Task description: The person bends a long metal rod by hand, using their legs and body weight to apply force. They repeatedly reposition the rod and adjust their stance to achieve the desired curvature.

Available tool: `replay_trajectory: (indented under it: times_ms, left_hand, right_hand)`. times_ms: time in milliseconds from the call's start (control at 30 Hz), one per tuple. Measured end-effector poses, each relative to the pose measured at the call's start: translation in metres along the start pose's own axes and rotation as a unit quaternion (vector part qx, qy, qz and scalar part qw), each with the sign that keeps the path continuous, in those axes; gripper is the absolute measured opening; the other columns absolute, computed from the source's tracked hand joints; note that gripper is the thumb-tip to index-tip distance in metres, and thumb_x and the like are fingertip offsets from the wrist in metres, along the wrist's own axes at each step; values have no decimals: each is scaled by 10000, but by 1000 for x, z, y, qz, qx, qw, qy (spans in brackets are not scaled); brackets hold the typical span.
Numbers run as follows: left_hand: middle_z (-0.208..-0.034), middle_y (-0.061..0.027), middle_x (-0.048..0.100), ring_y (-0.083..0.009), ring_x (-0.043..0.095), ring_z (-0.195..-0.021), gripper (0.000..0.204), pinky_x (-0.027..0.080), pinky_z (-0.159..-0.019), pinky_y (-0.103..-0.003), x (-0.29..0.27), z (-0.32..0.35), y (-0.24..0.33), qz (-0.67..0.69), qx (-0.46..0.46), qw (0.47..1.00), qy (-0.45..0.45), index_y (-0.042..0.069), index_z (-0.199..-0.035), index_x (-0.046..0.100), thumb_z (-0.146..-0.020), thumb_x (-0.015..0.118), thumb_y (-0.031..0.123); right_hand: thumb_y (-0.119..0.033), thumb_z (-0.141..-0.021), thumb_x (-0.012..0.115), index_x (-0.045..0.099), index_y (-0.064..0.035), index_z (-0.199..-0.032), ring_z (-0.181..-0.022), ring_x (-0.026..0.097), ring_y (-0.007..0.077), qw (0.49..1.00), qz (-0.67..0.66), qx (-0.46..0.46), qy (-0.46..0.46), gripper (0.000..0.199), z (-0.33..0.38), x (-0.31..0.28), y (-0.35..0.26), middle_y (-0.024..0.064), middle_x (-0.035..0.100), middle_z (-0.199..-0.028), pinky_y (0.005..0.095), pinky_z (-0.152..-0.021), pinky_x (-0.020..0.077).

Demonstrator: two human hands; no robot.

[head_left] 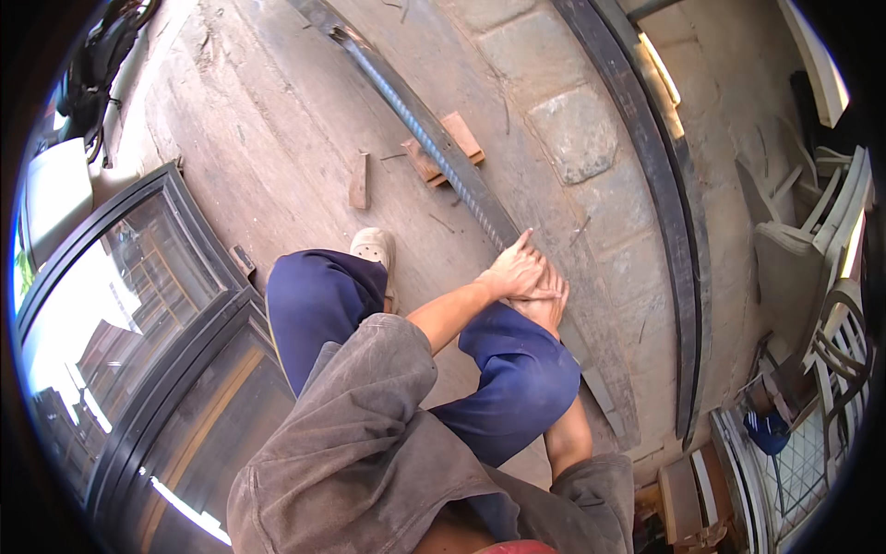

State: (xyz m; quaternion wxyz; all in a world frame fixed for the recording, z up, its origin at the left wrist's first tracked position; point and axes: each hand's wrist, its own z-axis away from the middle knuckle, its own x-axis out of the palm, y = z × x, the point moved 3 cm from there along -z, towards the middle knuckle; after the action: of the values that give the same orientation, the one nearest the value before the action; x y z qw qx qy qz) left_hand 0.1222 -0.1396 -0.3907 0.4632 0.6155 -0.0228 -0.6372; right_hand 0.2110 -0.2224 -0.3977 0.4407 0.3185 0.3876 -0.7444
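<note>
A ribbed steel rod (pixel 420 129) runs slantwise from the top of the view down to my hands, along a long dark metal bar (pixel 494 210). My left hand (pixel 517 271) is closed at the rod's near end, thumb side up. Just below and to the right, my right hand (pixel 546 305) is closed too, partly covered by the left one. The hands overlap beside my right knee and hide the end of the rod. Beneath the bar sits a reddish wooden block (pixel 461 137), lifting it off the floor.
A small wood offcut (pixel 360 181) lies left of the bar. Dark framed glass panels (pixel 175 268) stand at the left. Long dark bars (pixel 660 185) lie to the right, with plastic chairs (pixel 789 240) beyond. A paving stone (pixel 577 134) is set in the floor.
</note>
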Motion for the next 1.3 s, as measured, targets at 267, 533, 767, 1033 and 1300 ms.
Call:
replay_trajectory:
  times_ms: [267, 533, 767, 1033, 1300]
  left_hand:
    - [-969, -258, 657, -399, 585, -1064, 964, 169, -1136, -550, 9, 5, -6, -6, -10, 999, -48, -112, -970, 636, -823, 305, 781]
    - [-1311, -226, 530, -341, 398, -1332, 1008, 83, -1155, -557, 35, -12, -6, -43, -2, 993, 107, -80, -1235, 547, -825, 263, 796]
    - [-1155, -273, 602, -383, 478, -1245, 1032, 130, -1148, -554, 13, 2, -10, -47, -26, 996, -77, -116, -1164, 571, -814, 271, 808]
    - [-1280, -236, 515, -358, 491, -1205, 859, 258, -1096, -534, 11, 9, -10, 43, 98, 982, 158, -61, -1226, 514, -866, 378, 706]
    - [-1070, -151, 628, -270, 610, -1037, 391, 466, -946, -408, -193, 39, -77, -215, 355, 909, -43, 2, -1079, 581, -913, 566, 356]
  right_hand:
    - [-591, -646, 734, 311, -98, -1446, -1365, 308, 274, 997, 62, -17, -35, 1030, 11, 15, 3, 117, 362, -1456, 560, -1147, 118]
    - [-637, -639, 701, 252, -148, -1489, -1438, 187, 220, 995, 96, -20, 7, 1078, 1, 20, 22, 70, 294, -1524, 605, -1138, -25]
    - [-548, -633, 745, 365, -124, -1423, -1342, 360, 213, 996, 41, 2, 77, 974, 3, 23, -1, 65, 442, -1409, 542, -1153, 57]
    - [-338, -678, 748, 547, -97, -1199, -1150, 488, 247, 988, 7, 12, 152, 608, 13, 22, 6, 86, 543, -1225, 500, -1009, 302]
    - [-278, -853, 671, 585, -32, -860, -673, 616, 426, 979, 45, -39, 194, 261, 39, -46, -27, 211, 629, -752, 484, -586, 484]
